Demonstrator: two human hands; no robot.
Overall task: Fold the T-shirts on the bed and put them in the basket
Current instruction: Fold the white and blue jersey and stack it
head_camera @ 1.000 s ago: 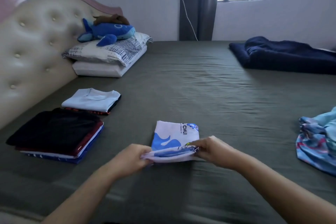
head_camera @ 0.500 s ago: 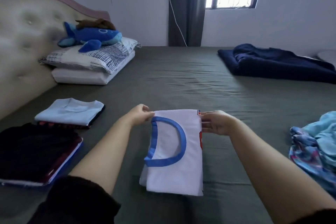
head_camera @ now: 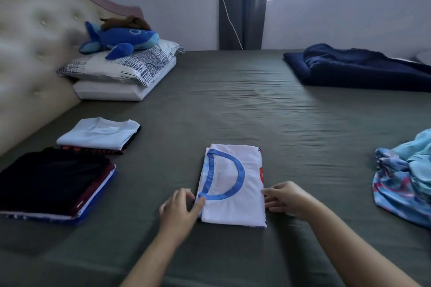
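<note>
A folded white T-shirt (head_camera: 242,193) with a blue collar lies flat on the olive bed sheet (head_camera: 233,105), collar side up. My left hand (head_camera: 179,209) is at its near left edge, thumb on top of the fabric, pinching it. At the near right edge, my right hand (head_camera: 286,198) has its fingers curled against the shirt. Two stacks of folded shirts sit to the left: a light blue one on top (head_camera: 98,133) and a dark one on top (head_camera: 53,177). No basket is in view.
A heap of unfolded blue patterned clothes (head_camera: 405,175) lies at the right edge. A navy blanket (head_camera: 361,67) is at the far right. Pillows (head_camera: 123,72) with a blue plush whale (head_camera: 121,39) rest against the padded headboard (head_camera: 35,53) on the left.
The white shirt was folded over away from me and laid flat, collar up. My hands slid from its far corners back to its near left and right edges.
</note>
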